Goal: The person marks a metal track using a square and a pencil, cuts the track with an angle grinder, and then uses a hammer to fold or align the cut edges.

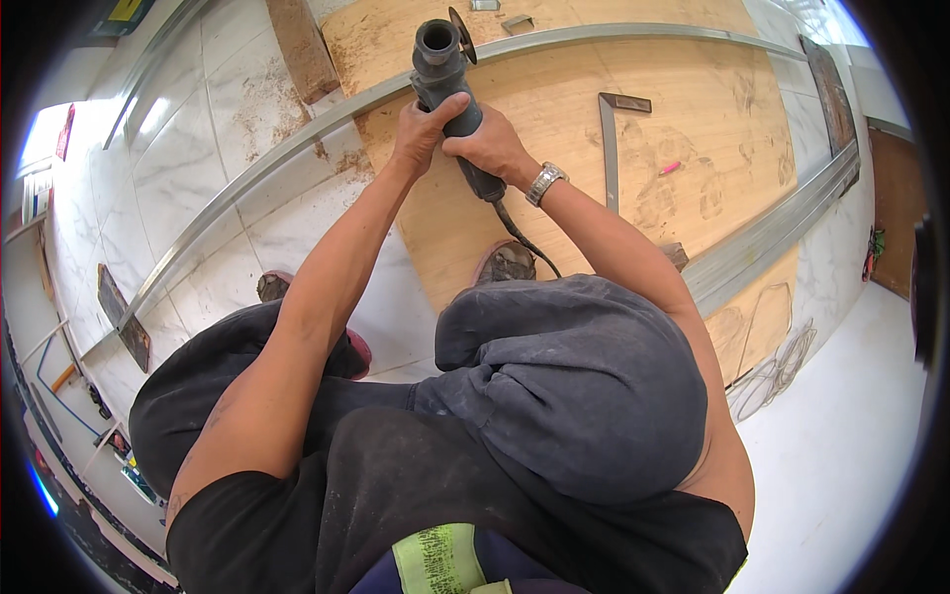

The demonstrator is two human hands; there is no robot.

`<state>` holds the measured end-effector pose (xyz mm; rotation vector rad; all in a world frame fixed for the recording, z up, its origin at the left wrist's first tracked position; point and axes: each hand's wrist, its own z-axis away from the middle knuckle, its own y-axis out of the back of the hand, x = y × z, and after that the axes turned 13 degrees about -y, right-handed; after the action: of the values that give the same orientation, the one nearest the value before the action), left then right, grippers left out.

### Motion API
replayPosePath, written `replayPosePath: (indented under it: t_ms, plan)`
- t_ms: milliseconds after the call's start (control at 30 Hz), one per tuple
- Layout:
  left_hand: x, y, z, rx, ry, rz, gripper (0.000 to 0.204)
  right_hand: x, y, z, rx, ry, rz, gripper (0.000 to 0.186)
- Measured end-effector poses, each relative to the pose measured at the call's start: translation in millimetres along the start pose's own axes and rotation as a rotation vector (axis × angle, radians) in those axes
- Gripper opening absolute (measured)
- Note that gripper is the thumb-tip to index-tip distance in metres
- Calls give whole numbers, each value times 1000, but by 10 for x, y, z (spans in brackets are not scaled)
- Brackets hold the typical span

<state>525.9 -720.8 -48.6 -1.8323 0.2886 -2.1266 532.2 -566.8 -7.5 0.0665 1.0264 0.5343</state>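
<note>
An angle grinder [441,75] is gripped by both of my hands, its head pointing away from me. My left hand [422,137] wraps the left side of the body, thumb on top. My right hand [491,148] closes around the right side, further back toward the cord [520,236]. The thin cutting disc [462,36] stands edge-on at the right of the grinder's head; whether it spins I cannot tell. Beneath the tool, a long metal channel [237,188] runs across the floor and a plywood board [554,129]. The picture does not show whether the disc touches the channel.
On the plywood lie a try square [610,148] and a pink marker [670,168]. More metal channels [762,233] are stacked at the right, near coiled wire [777,371]. Wood pieces [124,317] prop the long channel's ends. Reddish dust marks the tiles [262,104]. My shoe [505,263] rests on the board.
</note>
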Motion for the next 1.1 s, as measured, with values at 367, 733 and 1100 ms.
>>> replayPosePath:
  t_ms: [367,733,1100]
  plan:
    - [38,-20,-5,14,12,-5,53,49,-28,-45,-50,2,-52,42]
    - [97,-70,-12,36,7,-21,51,12,-4,-60,-45,-33,-73,42]
    - [200,-122,67,-5,27,58,49,-84,68,109,-113,4,-124,48]
